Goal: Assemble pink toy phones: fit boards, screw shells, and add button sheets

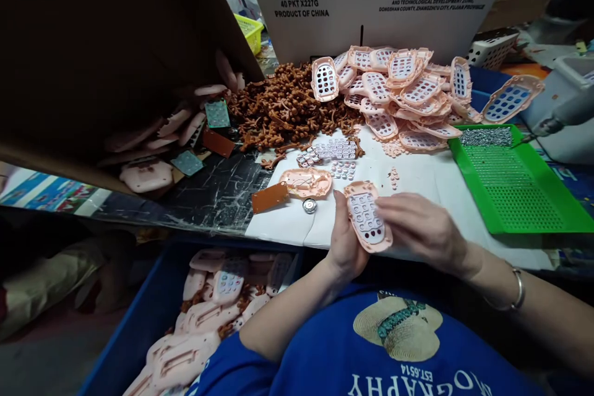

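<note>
At the centre of the frame, slightly below the middle, the left hand (pixel 346 241) is closed around the side of a pink shell (pixel 383 246), holding it tilted with the inside facing up. The right hand (pixel 417 223) has its fingertips at the shell's right edge; whether they pinch anything cannot be told. White key pads (pixel 364 210) cover most of the shell's window, while a row of dark openings at its lower end looks uncovered, so the filling seems nearly complete but unfinished. More loose key pads (pixel 336 150) lie on the white sheet (pixel 429 182) above the hands. Just left of the shell, a second half with wires (pixel 306 180), a brown board (pixel 270 197) and a round metal disc (pixel 309 205) lie unjoined to it. At upper right, a heap of shells (pixel 420 90) shows many bare openings, apparently awaiting pads. At lower left, the blue bin (pixel 127 322) holds pink bodies (pixel 185 359), some seemingly closed up. Screws (pixel 487 136) fill the green tray's (pixel 533 198) far end, at right.
</note>
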`<action>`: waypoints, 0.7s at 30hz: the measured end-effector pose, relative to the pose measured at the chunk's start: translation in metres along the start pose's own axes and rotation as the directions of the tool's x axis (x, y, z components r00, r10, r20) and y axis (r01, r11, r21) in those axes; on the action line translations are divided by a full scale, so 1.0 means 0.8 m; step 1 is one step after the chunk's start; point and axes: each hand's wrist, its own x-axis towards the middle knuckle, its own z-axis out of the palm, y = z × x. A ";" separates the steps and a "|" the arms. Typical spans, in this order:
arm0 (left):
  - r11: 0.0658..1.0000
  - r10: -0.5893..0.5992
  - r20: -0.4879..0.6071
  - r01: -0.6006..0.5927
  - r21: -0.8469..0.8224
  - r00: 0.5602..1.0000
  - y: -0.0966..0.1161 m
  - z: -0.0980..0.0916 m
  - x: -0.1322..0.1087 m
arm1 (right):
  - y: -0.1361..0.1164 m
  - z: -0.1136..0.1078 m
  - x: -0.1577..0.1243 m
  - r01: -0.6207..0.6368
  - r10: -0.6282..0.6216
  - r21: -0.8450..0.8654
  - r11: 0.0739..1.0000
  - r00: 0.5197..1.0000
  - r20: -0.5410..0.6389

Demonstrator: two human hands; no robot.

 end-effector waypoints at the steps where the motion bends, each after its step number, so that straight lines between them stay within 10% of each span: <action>1: 0.999 0.002 0.012 -0.002 0.039 1.000 0.003 -0.002 0.001 | 0.012 -0.005 0.003 -0.086 0.086 -0.022 0.996 0.996 -0.021; 9: 0.992 0.023 0.038 -0.028 0.127 0.999 0.015 -0.004 0.007 | 0.063 0.010 0.027 -0.390 0.583 -0.532 0.752 0.769 0.262; 21: 0.989 0.033 0.043 -0.039 0.145 0.999 0.018 -0.008 0.006 | 0.055 -0.013 0.007 -0.465 0.559 -0.318 0.826 0.748 0.358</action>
